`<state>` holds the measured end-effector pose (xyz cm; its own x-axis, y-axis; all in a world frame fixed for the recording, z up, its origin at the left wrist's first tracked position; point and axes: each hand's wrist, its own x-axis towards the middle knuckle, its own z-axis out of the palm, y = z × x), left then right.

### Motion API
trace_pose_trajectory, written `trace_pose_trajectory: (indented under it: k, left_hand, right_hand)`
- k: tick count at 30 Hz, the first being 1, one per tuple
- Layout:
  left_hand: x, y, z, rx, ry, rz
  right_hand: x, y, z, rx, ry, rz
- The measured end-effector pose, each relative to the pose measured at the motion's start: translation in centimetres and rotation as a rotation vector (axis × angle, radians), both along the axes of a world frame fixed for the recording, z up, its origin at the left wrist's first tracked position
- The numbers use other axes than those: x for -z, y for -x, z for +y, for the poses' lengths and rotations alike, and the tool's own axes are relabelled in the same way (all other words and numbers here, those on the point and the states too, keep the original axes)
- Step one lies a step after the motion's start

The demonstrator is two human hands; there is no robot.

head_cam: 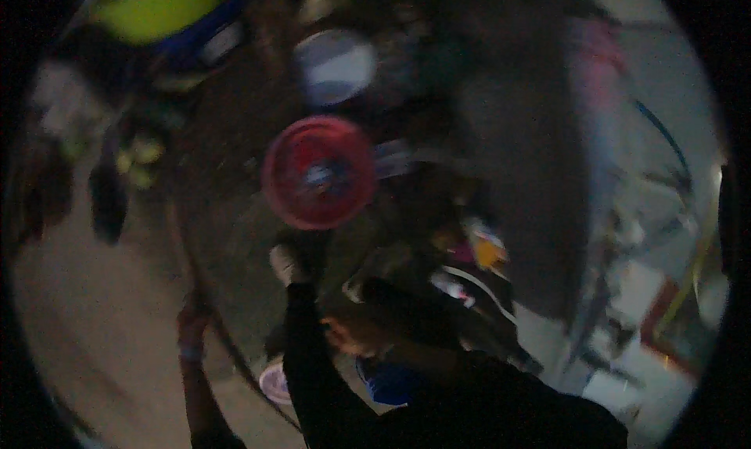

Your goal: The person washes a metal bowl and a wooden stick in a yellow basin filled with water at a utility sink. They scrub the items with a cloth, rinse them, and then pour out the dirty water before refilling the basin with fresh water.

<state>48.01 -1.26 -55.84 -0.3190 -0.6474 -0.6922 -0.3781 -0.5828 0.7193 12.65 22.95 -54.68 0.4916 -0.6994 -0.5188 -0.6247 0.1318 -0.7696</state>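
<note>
The view is dark and blurred. My left hand (195, 320) is low on the left, beside a long dark line or edge; whether it holds anything cannot be told. My right hand (347, 336) is below the picture's middle, with its fingers pointing left, above a blue thing (390, 381); its grip is unclear. Past both hands stands a round red plastic tub (271, 179) with blurred red and pale contents. A pale foot (284, 264) below a dark trouser leg shows between the hands and the tub.
A round white container (340, 67) stands beyond the tub. A yellow-green basin (158, 15) is at upper left, above yellowish-green round things (144, 153). An orange and white packet (490, 252) lies to the right. A pink round object (274, 384) is near my legs.
</note>
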Motion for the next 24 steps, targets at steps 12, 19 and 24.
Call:
trace_pose_trajectory:
  k: [12, 19, 24]
  left_hand:
    - [-26.7, 9.7, -9.2, 0.259, 0.086, 0.246]
    - [-33.8, 22.9, -8.2, 0.545, -0.077, 0.520]
    - [-39.8, 33.3, -2.1, 0.487, -0.134, 0.324]
  right_hand:
    - [-34.7, 14.4, -3.7, 1.063, 0.570, 0.416]
    - [-30.2, 33.9, 12.3, 1.293, 0.749, 1.340]
    - [-27.3, 42.0, 17.8, 1.298, 0.036, 1.380]
